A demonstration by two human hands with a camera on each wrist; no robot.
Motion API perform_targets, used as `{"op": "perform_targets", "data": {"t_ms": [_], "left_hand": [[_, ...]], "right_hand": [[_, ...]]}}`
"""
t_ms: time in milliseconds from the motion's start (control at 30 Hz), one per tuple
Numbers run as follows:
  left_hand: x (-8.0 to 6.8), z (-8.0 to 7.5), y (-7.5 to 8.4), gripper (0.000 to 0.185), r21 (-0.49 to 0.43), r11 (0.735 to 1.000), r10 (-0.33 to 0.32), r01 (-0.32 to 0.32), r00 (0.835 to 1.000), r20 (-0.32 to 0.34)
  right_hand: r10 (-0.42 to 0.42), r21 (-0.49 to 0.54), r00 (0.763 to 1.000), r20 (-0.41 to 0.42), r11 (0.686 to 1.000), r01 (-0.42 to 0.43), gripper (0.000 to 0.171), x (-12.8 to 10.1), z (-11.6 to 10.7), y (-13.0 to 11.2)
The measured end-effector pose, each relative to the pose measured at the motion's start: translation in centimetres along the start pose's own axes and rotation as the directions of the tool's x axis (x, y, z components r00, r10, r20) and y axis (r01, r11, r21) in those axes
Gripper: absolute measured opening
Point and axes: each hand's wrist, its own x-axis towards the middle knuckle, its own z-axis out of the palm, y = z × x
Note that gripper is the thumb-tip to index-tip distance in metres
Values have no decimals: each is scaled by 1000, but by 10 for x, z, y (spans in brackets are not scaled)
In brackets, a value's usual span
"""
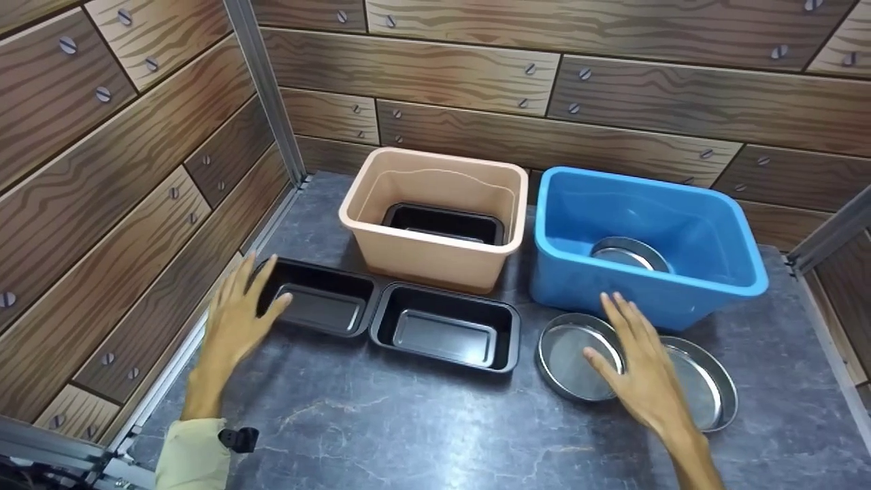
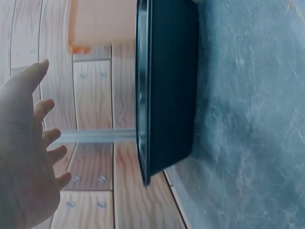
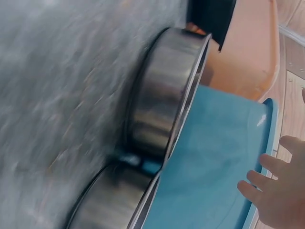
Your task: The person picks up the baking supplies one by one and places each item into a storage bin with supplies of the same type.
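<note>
With fingers spread, my left hand [image 1: 235, 323] hovers by the left end of a black loaf pan [image 1: 320, 306]. A second black loaf pan [image 1: 442, 333] lies just to its right. My right hand [image 1: 643, 371], fingers extended, hangs over two round metal cake pans, covering part of each: the left round pan [image 1: 568, 357] and the right round pan [image 1: 704, 388]. Nothing is held in either hand. In the left wrist view the left hand [image 2: 28, 148] is apart from the loaf pan [image 2: 171, 90]; in the right wrist view the right hand [image 3: 281, 183] is apart from the round pan [image 3: 164, 90].
Behind the loaf pans stands a peach bin [image 1: 435, 255] with a black loaf pan [image 1: 442, 221] inside. A blue bin [image 1: 612, 289] to its right holds a round metal pan [image 1: 629, 252]. Wood-patterned panels [image 1: 463, 75] wall the grey marbled table [image 1: 381, 422].
</note>
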Motion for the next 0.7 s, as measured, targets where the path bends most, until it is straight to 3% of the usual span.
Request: {"op": "perform_targets", "data": {"t_ms": [133,267,467,600,700], "left_hand": [[-2,-2,-8,70,-77,995,-69,70,997,20],[-3,-1,-15,69,-144,982,-126,126,992,9],[-9,4,-27,69,-249,950,-200,191,980,-12],[-13,8,-34,70,-312,925,-226,218,974,11],[-13,8,-38,71,-349,906,-245,241,969,33]], "right_hand": [[5,157,999,34,988,-10,78,8,5,-11],[20,322,997,81,946,-45,74,17,8,-23],[22,466,992,123,881,-77,68,32,15,-37],[-3,562,992,128,824,-69,66,41,21,-43],[-4,655,991,133,751,-84,64,48,25,-47]]}}
